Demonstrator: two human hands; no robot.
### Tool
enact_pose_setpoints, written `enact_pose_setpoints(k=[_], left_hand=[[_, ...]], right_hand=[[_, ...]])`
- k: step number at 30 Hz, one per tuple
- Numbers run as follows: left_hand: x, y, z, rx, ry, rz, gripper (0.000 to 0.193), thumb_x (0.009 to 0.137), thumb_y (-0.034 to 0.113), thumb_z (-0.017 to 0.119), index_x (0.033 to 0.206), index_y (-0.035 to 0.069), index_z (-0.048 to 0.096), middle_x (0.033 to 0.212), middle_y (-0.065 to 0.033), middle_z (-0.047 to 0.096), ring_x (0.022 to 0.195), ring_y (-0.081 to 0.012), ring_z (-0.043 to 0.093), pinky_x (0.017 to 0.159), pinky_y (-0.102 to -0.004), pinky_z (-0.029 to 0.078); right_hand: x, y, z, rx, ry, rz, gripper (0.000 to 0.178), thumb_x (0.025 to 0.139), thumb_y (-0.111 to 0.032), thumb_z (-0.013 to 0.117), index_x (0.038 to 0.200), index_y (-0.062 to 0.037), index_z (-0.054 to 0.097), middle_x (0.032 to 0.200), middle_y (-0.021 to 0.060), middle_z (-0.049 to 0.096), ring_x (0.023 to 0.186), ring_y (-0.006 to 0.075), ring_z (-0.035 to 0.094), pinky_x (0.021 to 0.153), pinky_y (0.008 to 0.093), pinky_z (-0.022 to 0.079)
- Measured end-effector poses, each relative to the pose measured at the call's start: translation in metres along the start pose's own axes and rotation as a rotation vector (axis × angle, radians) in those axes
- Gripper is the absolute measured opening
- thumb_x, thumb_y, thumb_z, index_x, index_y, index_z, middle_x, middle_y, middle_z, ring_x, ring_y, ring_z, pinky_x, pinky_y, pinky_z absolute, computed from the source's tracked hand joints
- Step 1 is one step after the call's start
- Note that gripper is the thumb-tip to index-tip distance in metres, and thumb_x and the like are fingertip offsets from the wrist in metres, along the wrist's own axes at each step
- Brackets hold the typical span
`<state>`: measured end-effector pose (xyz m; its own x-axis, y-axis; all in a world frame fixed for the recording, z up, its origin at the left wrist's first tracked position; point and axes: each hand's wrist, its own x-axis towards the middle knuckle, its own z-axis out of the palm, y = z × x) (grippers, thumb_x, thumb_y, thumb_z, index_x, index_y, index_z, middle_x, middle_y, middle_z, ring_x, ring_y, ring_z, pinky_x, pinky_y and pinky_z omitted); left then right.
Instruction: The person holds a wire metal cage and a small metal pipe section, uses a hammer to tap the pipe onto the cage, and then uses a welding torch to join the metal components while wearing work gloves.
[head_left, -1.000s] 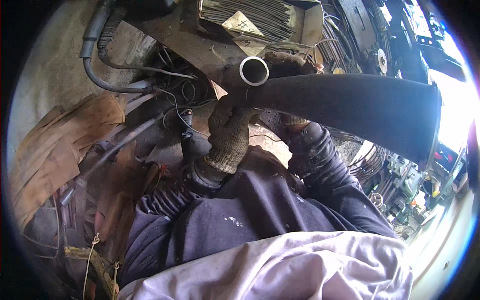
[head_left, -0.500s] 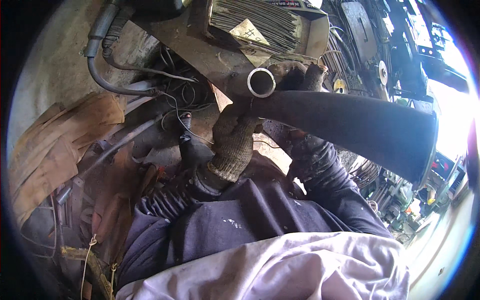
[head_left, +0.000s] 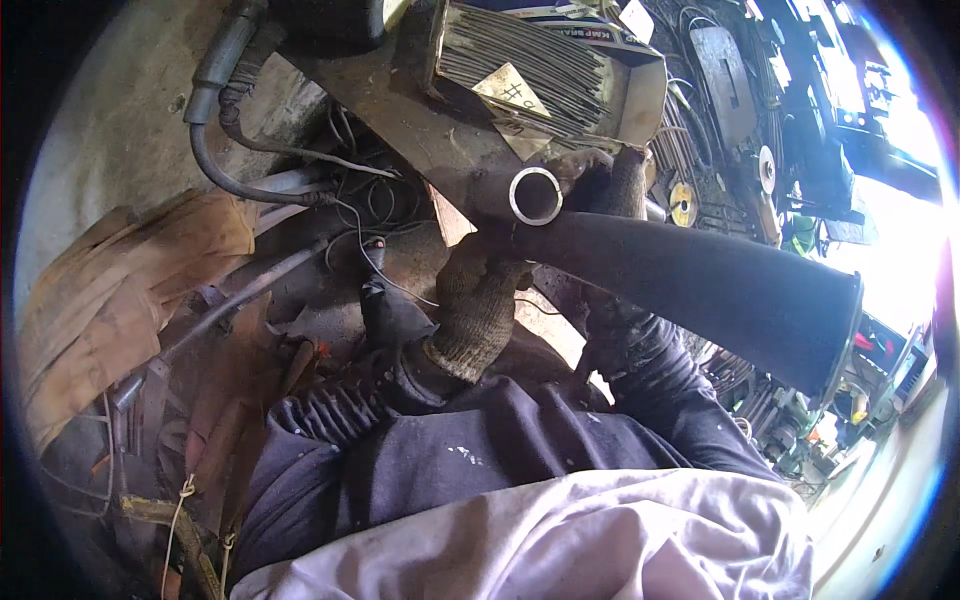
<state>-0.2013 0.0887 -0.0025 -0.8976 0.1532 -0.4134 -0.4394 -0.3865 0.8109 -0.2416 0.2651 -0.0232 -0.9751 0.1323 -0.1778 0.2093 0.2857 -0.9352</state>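
Note:
My left hand [head_left: 478, 295] wears a knitted, soiled work glove and is closed on the narrow left end of a dark, tapered welding shield [head_left: 700, 280], seen nearly edge-on. The shield reaches far to the right and covers part of my right forearm. Just beyond its left end, the ring-shaped open end of a metal tube [head_left: 536, 196] points up toward me; the tube lies by the table edge. Beyond the shield, my gloved right hand [head_left: 600, 175] is beside the tube end, its fingers curled. What they hold, if anything, is hidden.
An open carton [head_left: 640, 95] of thin welding rods [head_left: 530, 70] stands on the metal table [head_left: 430, 130]. A thick cable [head_left: 215, 160] hangs at the left above loose wires. Brown sheets [head_left: 130, 290] and a long rod [head_left: 240, 295] lie at left. Discs [head_left: 683, 203] and tools crowd the right.
The view has shifted, so the table, carton and tube appear lower and a little to the right. The shield's far right end has dipped. Both hands stay in place beside the tube.

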Motion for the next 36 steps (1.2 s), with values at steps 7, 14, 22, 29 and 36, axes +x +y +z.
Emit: enact_pose_setpoints(k=[7,14,22,29,36], left_hand=[[0.001,-0.004,-0.006,0.008,-0.071,0.009,0.013,0.09,0.005,0.064,0.102,0.001,0.063,0.085,-0.0061,0.066,0.075,-0.0136,0.063,0.067,-0.0282,0.051],[0.004,-0.013,-0.01,0.436,-0.088,0.317,0.017,0.096,0.013,0.062,0.109,0.002,0.064,0.096,-0.0045,0.065,0.081,-0.0122,0.061,0.07,-0.0284,0.051],[0.004,0.024,0.002,0.276,-0.158,-0.058,0.025,0.087,0.016,0.065,0.11,0.005,0.063,0.096,0.0001,0.065,0.082,-0.0131,0.058,0.075,-0.0355,0.048],[0.007,0.015,-0.008,0.5,-0.173,0.274,0.022,0.091,0.02,0.059,0.104,0.002,0.063,0.087,-0.0048,0.067,0.075,-0.0146,0.062,0.072,-0.0319,0.051],[0.004,0.01,0.0,0.189,-0.129,0.051,0.018,0.09,0.013,0.064,0.103,0.001,0.062,0.087,-0.0077,0.068,0.073,-0.0168,0.066,0.072,-0.0317,0.055]], right_hand=[[-0.002,0.001,0.004,-0.008,0.019,-0.029,0.053,0.103,-0.043,0.048,0.131,0.001,0.053,0.122,0.0154,0.064,0.11,0.0251,0.063,0.098,0.038,0.049],[-0.01,-0.01,-0.005,0.099,0.175,-0.071,0.054,0.103,-0.045,0.047,0.131,0.0011,0.054,0.122,0.0153,0.064,0.109,0.0252,0.063,0.098,0.0378,0.049],[-0.084,-0.062,-0.03,0.63,0.562,-0.137,0.056,0.103,-0.047,0.046,0.131,0.0013,0.055,0.122,0.0151,0.065,0.108,0.0252,0.064,0.098,0.0376,0.049],[-0.152,-0.079,-0.028,-0.252,0.742,-0.088,0.048,0.088,-0.034,0.071,0.124,-0.0044,0.06,0.112,0.0172,0.065,0.098,0.0294,0.068,0.082,0.0378,0.055],[-0.16,-0.06,-0.04,-0.756,0.509,0.214,0.052,0.083,-0.04,0.071,0.123,-0.0085,0.059,0.1,0.0219,0.068,0.093,0.039,0.068,0.078,0.0474,0.054]])
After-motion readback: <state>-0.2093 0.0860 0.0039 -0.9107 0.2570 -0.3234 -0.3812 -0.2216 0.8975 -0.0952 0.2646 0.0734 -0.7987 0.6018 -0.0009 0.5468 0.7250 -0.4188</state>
